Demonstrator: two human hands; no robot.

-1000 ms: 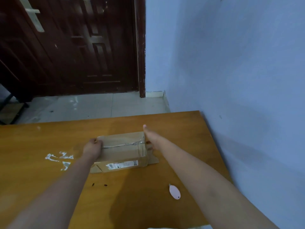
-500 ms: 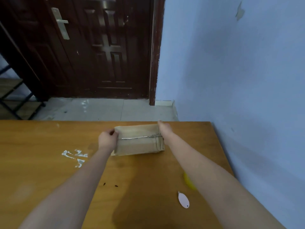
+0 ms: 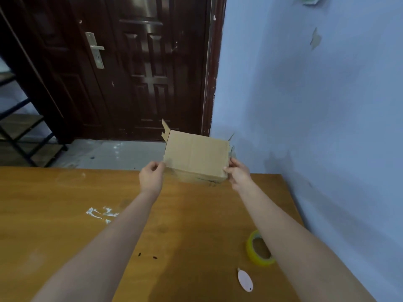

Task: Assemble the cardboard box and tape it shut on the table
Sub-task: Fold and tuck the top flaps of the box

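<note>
While I watch from the head view, both hands hold the cardboard box [image 3: 195, 156] up above the far edge of the counter [image 3: 65, 203]: left hand [image 3: 151, 178] pinching its lower left corner, right hand [image 3: 238, 174] gripping the lower right; a yellow tape roll [image 3: 258, 249] lies near my right forearm

Box [image 3: 195, 156] above table [image 3: 65, 203], between hands.

Matt brown cardboard box [image 3: 195, 156]; smooth orange wood-look surface [image 3: 65, 203], slight sheen; glossy yellow tape roll [image 3: 258, 249] at 4 o'clock.
</note>
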